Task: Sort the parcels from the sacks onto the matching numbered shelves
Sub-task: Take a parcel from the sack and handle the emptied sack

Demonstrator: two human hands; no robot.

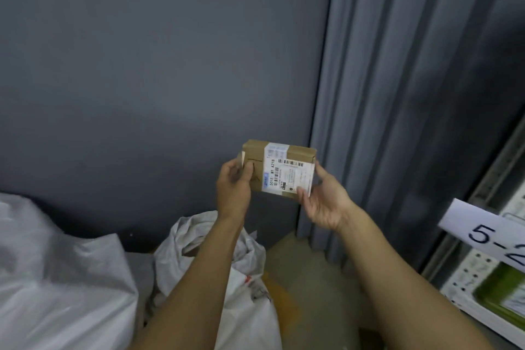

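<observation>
The small brown cardboard parcel [279, 169] is held in the air at the centre of the frame, slightly right of the middle, in front of the plain grey wall [142, 65]. Its broad face is turned toward the camera. A white shipping label [288, 176] with a barcode and printed text covers the right half of that face and wraps over the top edge.

The left hand [234, 187] grips the left end of the parcel: the thumb lies on the front face and the fingers curl round the end. The right hand [324, 202] grips the right end: the thumb presses on the lower right corner of the label and the fingers pass behind the box. Both forearms rise from the bottom edge of the frame.

Below the parcel, at lower centre, a crumpled white woven sack [250, 293] stands on the tan floor [306, 278], its mouth open behind the left forearm. A second white sack [56, 264] fills the lower left of the frame.

A grey pleated curtain [397, 94] hangs from the top edge down the right of centre to the floor. At the right edge stands a white perforated metal shelf unit [468, 273]. A white paper sign [488, 233] fixed to it reads "5-2", cut off by the frame edge. A green flat package [500, 290] lies on the shelf below the sign.
</observation>
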